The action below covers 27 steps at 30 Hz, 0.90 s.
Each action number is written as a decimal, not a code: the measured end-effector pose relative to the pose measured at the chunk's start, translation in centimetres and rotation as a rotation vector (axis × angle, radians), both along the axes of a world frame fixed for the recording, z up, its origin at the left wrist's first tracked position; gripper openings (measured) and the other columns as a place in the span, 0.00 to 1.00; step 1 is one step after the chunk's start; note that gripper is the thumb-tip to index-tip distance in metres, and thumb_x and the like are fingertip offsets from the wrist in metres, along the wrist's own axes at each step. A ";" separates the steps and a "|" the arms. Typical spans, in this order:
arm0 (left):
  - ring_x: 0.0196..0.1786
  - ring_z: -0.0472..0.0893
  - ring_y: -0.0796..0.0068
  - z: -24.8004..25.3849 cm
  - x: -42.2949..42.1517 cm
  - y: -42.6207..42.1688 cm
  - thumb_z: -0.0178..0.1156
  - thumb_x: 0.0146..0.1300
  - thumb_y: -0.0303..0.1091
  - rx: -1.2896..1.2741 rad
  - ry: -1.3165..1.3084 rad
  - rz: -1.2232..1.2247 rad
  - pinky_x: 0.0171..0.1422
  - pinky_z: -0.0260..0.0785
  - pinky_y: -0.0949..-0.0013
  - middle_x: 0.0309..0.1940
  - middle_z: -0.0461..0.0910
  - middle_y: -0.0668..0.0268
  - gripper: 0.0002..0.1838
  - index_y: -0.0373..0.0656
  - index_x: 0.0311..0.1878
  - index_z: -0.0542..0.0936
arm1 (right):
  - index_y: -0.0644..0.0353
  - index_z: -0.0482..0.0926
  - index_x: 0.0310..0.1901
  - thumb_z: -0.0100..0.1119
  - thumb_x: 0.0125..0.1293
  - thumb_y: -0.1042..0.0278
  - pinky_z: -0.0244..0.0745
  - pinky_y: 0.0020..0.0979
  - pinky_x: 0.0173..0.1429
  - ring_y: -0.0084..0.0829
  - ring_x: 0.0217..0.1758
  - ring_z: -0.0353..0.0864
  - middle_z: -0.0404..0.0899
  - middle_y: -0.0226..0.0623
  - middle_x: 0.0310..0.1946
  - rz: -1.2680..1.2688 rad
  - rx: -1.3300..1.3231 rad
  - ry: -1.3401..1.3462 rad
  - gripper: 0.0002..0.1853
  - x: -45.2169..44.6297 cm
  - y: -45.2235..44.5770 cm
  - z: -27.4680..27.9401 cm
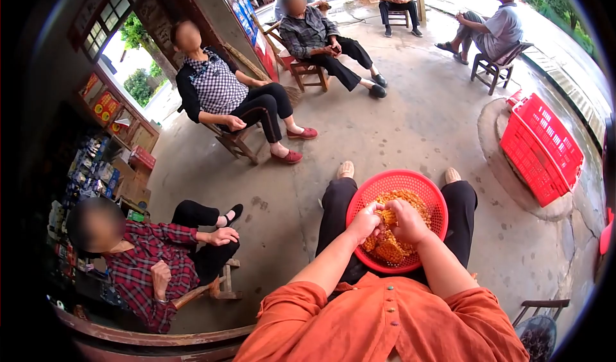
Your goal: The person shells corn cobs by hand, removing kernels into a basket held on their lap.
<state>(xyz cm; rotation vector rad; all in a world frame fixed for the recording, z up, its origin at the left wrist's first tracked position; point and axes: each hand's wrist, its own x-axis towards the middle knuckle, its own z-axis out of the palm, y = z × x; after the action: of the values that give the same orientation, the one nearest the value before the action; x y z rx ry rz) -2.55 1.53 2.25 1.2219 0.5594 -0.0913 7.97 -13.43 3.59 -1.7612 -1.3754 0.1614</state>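
Observation:
A round red plastic basket (438, 202) with a perforated wall rests on my lap between my knees. Inside it lie loose orange-yellow kernels (417, 202) and larger corn pieces (390, 248). Above the basket, my left hand (366, 223) and my right hand (408, 222) are close together, fingers closed around a corn cob (387, 217) that shows between them. The fingertips partly hide the cob.
Several people sit on chairs around, the nearest a person in a plaid shirt (151, 253) at lower left. Red crates (542, 147) stand at the right. Shelves with goods (86, 176) line the left wall. A chair (539, 327) is at lower right.

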 end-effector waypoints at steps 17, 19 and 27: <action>0.30 0.78 0.81 -0.6 -0.6 0.5 0.54 0.71 0.33 -0.084 -0.163 0.015 0.36 0.78 0.72 0.34 0.76 0.70 0.14 0.43 0.57 0.70 | 0.63 0.72 0.55 0.63 0.45 0.77 0.70 0.34 0.61 0.42 0.56 0.76 0.76 0.47 0.48 0.026 -0.036 0.360 0.29 1.0 0.0 -1.3; 0.30 0.78 0.81 -1.0 -0.5 0.5 0.55 0.71 0.32 -0.098 -0.184 0.028 0.36 0.78 0.71 0.34 0.76 0.70 0.14 0.43 0.57 0.70 | 0.63 0.72 0.55 0.63 0.46 0.77 0.70 0.34 0.62 0.42 0.56 0.76 0.76 0.47 0.48 0.020 -0.048 0.363 0.30 1.1 0.0 -1.5; 0.29 0.78 0.81 -0.7 -0.4 0.4 0.57 0.69 0.31 -0.077 -0.186 0.061 0.37 0.80 0.69 0.33 0.75 0.69 0.13 0.42 0.54 0.71 | 0.59 0.72 0.56 0.69 0.52 0.78 0.74 0.30 0.55 0.29 0.55 0.76 0.75 0.37 0.47 0.026 -0.062 0.434 0.28 1.1 0.0 -1.9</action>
<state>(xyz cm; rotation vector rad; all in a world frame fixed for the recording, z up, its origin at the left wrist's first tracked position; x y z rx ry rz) -2.95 1.91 1.60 1.1237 0.4263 0.0516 9.09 -13.48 1.69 -1.6365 -1.0845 0.5714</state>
